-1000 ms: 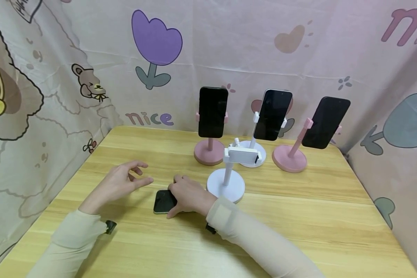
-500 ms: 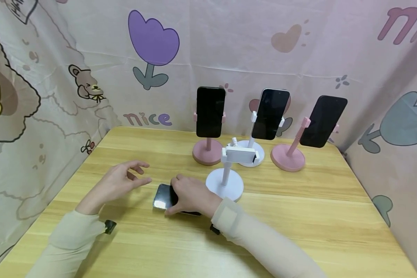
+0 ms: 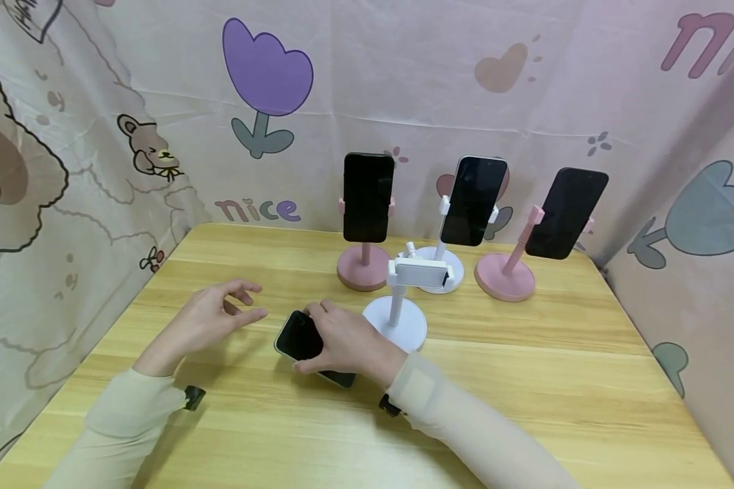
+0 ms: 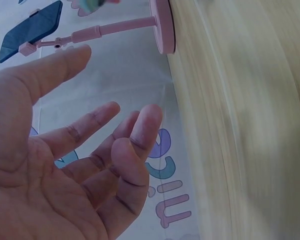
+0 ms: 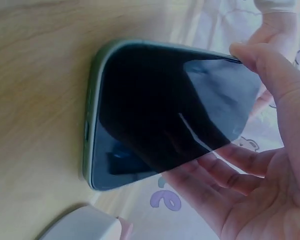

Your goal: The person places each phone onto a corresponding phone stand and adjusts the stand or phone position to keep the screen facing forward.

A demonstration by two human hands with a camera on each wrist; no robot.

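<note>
My right hand (image 3: 353, 343) grips a black-screened phone (image 3: 298, 335) by its two long edges, thumb on one side and fingers on the other. In the right wrist view the phone (image 5: 150, 110) has a pale green rim and its screen faces up, tilted, with reflections. My left hand (image 3: 211, 322) hovers to the left of the phone with loosely bent fingers and touches nothing. Just beyond my right hand stands a white phone stand (image 3: 396, 309), its clamp (image 3: 421, 273) turned sideways with no phone in it.
Three upright phones stand at the back: one on a pink stand (image 3: 363, 267), one on a white stand (image 3: 455, 268) and one on another pink stand (image 3: 504, 277). A printed curtain (image 3: 397, 61) hangs behind the wooden table (image 3: 526, 380).
My right hand has lifted and turned the phone, so its left end now points up and away and its near end swings toward me. My left hand stays nearly still.
</note>
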